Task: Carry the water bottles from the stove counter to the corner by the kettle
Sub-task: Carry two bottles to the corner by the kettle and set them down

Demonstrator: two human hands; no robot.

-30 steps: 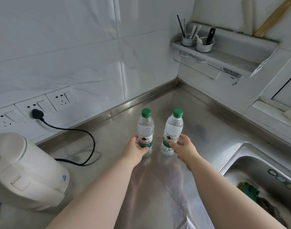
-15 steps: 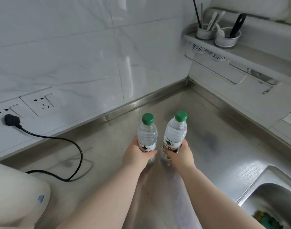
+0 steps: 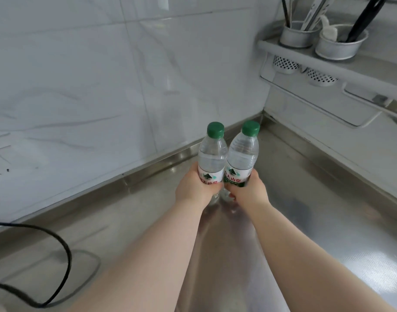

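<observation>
At the centre of your view, over the steel counter, your left hand grasps the left water bottle at label height, with the fingers curled around the body. Your right hand grasps the right water bottle in the same manner. Both bottles are close to upright, capped in green, and set side by side with their labels touching or nearly so. Your hands partly hide the bases, so contact with the counter cannot be confirmed. From the bottles, the wall corner lies near, at 1 o'clock. A black cable loops on the counter at 8 o'clock, well apart. At 2 o'clock, a wall rack carries two metal cups holding utensils.
</observation>
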